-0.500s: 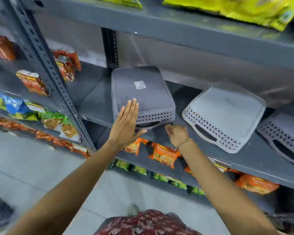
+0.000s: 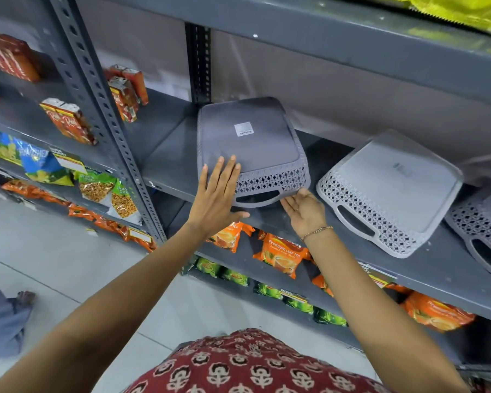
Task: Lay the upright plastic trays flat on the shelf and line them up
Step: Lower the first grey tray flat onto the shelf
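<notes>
A dark grey plastic tray [image 2: 253,143] lies upside down and flat on the grey shelf [image 2: 170,171], with a white sticker on its base. My left hand [image 2: 217,194] rests flat against its front left corner, fingers spread. My right hand [image 2: 305,207] is open, palm up, fingertips touching the tray's front right corner by the handle slot. A light grey tray [image 2: 391,191] lies upside down to the right, turned at an angle. A third tray [image 2: 482,234] sits at the right edge, partly cut off.
A perforated steel upright [image 2: 97,103] stands left of the shelf bay. Red boxes [image 2: 125,92] sit on the left shelf. Orange tea packets [image 2: 281,251] fill the shelf below. Another person's foot [image 2: 23,299] is on the floor at the left.
Both hands have shifted slightly forward against the dark tray's front corners; my right hand has opened, palm up, under the right corner. The tray has barely moved.
</notes>
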`<action>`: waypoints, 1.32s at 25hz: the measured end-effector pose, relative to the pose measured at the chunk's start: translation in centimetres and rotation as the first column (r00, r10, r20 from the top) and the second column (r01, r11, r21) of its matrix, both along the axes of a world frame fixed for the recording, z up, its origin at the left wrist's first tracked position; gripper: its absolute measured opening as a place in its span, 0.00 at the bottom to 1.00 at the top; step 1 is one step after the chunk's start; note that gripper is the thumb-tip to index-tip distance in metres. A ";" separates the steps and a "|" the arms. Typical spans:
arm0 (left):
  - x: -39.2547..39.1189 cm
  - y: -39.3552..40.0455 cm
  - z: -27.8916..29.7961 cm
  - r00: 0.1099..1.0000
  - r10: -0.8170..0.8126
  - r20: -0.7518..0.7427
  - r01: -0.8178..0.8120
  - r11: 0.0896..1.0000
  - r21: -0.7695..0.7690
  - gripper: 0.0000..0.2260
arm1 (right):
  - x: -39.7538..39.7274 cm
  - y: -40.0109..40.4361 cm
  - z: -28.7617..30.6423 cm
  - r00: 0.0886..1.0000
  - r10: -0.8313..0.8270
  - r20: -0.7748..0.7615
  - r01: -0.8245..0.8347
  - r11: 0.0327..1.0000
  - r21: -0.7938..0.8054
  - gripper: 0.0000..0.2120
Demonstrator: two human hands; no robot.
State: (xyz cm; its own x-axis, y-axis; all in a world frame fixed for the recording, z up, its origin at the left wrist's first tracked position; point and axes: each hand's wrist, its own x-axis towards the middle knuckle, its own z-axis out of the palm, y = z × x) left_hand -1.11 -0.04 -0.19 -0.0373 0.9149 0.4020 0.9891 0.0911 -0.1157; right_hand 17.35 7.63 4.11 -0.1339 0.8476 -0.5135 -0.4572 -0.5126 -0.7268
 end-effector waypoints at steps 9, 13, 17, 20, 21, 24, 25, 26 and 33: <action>0.8 0.3 5.9 0.791 -0.090 0.605 -0.183 0.909 0.375 0.32 | -0.1 1.2 5.5 0.957 0.007 0.289 -0.205 0.721 0.662 0.08; 0.3 0.7 6.9 0.320 -0.058 0.946 -0.393 0.900 0.188 0.30 | 1.4 3.7 2.7 0.476 -0.186 0.859 -0.677 0.546 0.493 0.15; -1.3 1.4 6.4 -0.051 0.172 0.984 -0.500 0.849 -0.174 0.21 | 1.6 5.5 1.2 0.168 -0.191 0.967 -0.898 0.376 0.230 0.24; -2.2 1.8 5.4 -0.159 0.277 0.948 -0.509 0.800 -0.319 0.18 | 1.2 6.7 0.8 0.080 -0.177 0.981 -0.932 0.336 0.137 0.24; -2.6 1.9 5.0 -0.167 0.302 0.938 -0.509 0.789 -0.345 0.18 | 1.0 6.9 0.8 0.063 -0.175 0.982 -0.937 0.329 0.119 0.23; -3.2 2.6 4.6 0.049 0.330 0.943 -0.519 0.815 -0.258 0.21 | 0.5 7.7 1.1 0.027 -0.201 0.979 -0.945 0.314 0.090 0.19; -3.0 2.9 4.9 0.181 0.275 0.944 -0.486 0.860 -0.158 0.26 | 0.3 8.1 1.3 0.003 -0.206 0.979 -0.947 0.313 0.069 0.18; -2.4 3.2 5.4 0.301 0.209 0.930 -0.404 0.912 -0.075 0.30 | 0.2 8.5 1.6 -0.027 -0.208 0.978 -0.952 0.305 0.038 0.17; 0.8 4.9 6.3 0.917 0.114 0.381 0.103 0.857 -0.505 0.14 | -0.9 9.5 2.9 -0.244 -0.174 0.954 -0.930 0.321 -0.179 0.11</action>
